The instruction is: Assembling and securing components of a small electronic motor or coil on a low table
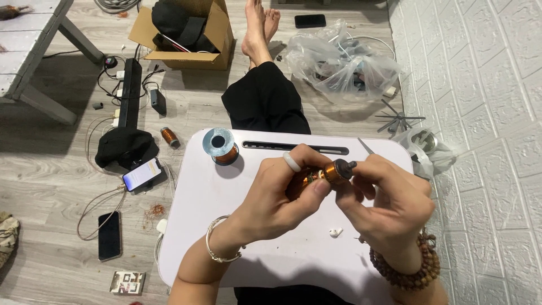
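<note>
Both of my hands hold a small motor rotor wound with copper wire above a white lap table. My left hand, with a white ring and a silver bracelet, wraps around its left end. The rotor's right end, where the dark shaft shows, is pinched by my right hand, which has a wooden bead bracelet on the wrist. A spool of copper wire stands on the table's far left corner. Tweezers lie at the table's far right. A small white piece lies near my right wrist.
My legs stretch out past the table. On the wooden floor lie a cardboard box, a power strip, a second copper spool, three phones and a plastic bag. A white brick-pattern wall is at right.
</note>
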